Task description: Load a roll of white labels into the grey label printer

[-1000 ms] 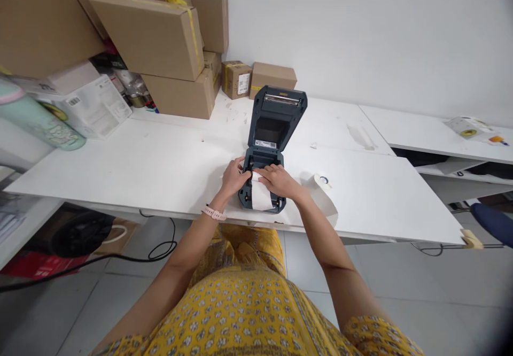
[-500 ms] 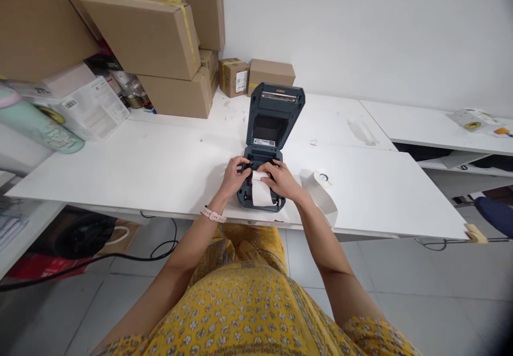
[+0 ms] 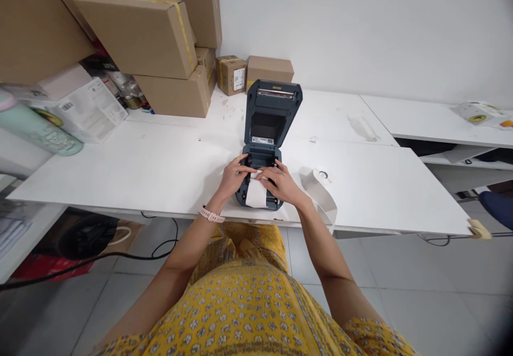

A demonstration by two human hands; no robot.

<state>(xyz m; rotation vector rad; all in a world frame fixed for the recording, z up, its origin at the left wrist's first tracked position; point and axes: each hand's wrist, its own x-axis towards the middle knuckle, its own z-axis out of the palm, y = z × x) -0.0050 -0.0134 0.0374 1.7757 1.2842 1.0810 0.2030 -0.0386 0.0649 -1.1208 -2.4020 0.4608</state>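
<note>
A dark label printer (image 3: 273,113) stands near the table's front edge with its lid raised. Inside it sits a small roll of white labels, mostly hidden by my fingers, and a strip of label paper (image 3: 256,194) lies from it over the printer's front. My left hand (image 3: 233,177) rests at the printer's left rim, fingers apart, one reaching to the roll's left end. From the right, my right hand (image 3: 280,182) has its fingers on the roll and the top of the strip, another finger by the right rim.
Right of the printer lies another white roll (image 3: 321,176) with a loose strip (image 3: 320,198) curling over the table edge. Cardboard boxes (image 3: 172,95) are stacked at the back left. A mint-green bottle (image 3: 44,131) leans at the far left. A black cable (image 3: 120,255) hangs below.
My left finger has stretched further across toward the roll. The paper strip has shifted a little left and its lower end lies differently. My right hand stays on the roll.
</note>
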